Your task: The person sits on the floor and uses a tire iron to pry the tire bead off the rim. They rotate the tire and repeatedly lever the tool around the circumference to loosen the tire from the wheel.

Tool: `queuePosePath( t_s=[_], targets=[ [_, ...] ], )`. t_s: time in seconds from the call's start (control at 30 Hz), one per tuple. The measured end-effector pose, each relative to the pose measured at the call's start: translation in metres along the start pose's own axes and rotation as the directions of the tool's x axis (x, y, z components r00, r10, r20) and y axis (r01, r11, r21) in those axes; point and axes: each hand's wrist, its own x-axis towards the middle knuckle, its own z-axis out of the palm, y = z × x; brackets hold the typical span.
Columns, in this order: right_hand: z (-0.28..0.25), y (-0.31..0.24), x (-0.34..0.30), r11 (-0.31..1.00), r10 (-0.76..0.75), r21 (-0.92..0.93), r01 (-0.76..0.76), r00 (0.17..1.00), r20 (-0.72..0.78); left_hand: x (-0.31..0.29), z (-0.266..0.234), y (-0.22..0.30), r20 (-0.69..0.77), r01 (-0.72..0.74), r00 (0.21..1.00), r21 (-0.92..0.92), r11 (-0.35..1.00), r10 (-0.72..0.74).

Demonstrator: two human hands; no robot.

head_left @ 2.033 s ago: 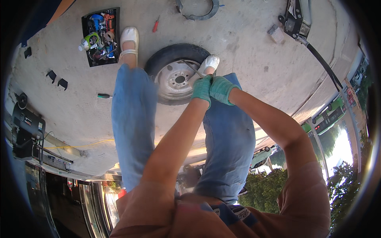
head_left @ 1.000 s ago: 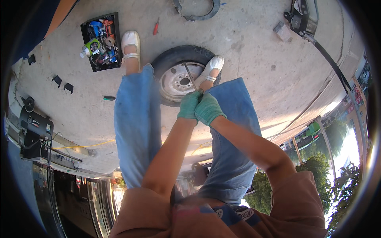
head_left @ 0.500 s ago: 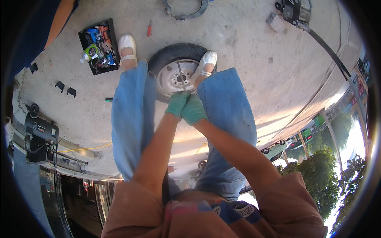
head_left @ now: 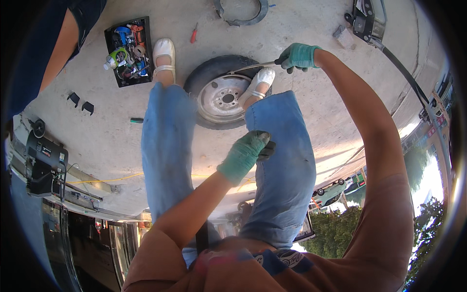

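A: Wheel [head_left: 221,108]?
B: Flat on the ground [head_left: 331,107], right shoe [head_left: 264,80] on its tyre [head_left: 206,70]; beyond the left fingers [head_left: 266,151], left of the right fingers [head_left: 291,68].
A: Left hand [head_left: 247,151]?
B: Part-curled above the right trouser leg [head_left: 287,187]; cannot tell whether it holds anything.
A: Right hand [head_left: 298,56]?
B: Closed round the bar [head_left: 253,65] by its dark handle; far end at the rim's edge.

On our grey floor [head_left: 296,24] we see a wheel [head_left: 217,92], a tool tray [head_left: 148,36] at its ten o'clock, a red screwdriver [head_left: 193,36] at eleven.
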Motion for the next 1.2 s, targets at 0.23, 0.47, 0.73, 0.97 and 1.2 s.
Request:
queuePosePath(
  t_s=[0.23, 0.47, 0.73, 0.97, 1.2],
  targets=[
    [0.058, 0.081, 0.048, 0.958, 0.165, -0.229, -0.174, 0.984, -0.059, 0.008, -0.010, 0.024, -0.035, -0.162, 0.985, 0.121, 0.979, 0.167],
    [0.061, -0.029, 0.004, 0.996, 0.087, -0.027, -0.083, 0.972, 0.218, 0.025, 0.006, 0.009, 0.041, -0.176, 0.984, 0.297, 0.939, 0.171],
    [-0.012, -0.076, 0.019, 0.972, 0.130, -0.213, -0.098, 0.982, 0.138, 0.032, -0.006, 0.008, 0.016, -0.148, 0.988, 0.399, 0.905, 0.155],
    [-0.034, 0.056, 0.075, 0.765, -0.173, -0.636, 0.104, 0.984, -0.046, 0.027, -0.009, 0.018, 0.050, -0.152, 0.988, 0.420, 0.895, 0.145],
    [0.037, 0.131, 0.082, 0.841, -0.146, -0.541, -0.002, 0.962, -0.232, 0.028, 0.000, 0.015, 0.084, -0.142, 0.990, 0.451, 0.881, 0.116]
  ],
)
